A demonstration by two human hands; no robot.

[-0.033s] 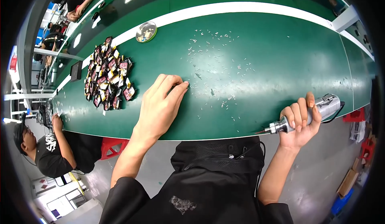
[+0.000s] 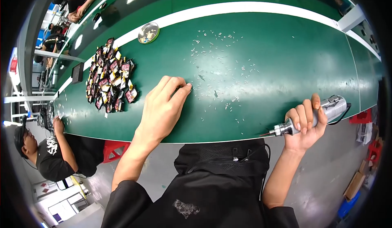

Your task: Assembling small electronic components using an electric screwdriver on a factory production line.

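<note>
My left hand [image 2: 165,105] rests on the green tabletop. Its thumb and forefinger are pinched together at the edge of a scatter of tiny white slivers [image 2: 222,81]; whatever is between the fingertips is too small to name. In my right hand [image 2: 306,124], an electric screwdriver [image 2: 334,108] lies on its side over the table's front edge, fingers wrapped round its grey body and the thin bit pointing left. Left of my left hand is a heap of small black parts [image 2: 108,79] with white and yellow bits and reddish faces.
A round shallow dish [image 2: 148,33] with small yellowish pieces stands beyond the heap. A black block [image 2: 77,72] sits by the white strip [image 2: 245,7] along the far side. To the left a co-worker [image 2: 53,154] sits at the same bench. A red stool [image 2: 114,149] stands below.
</note>
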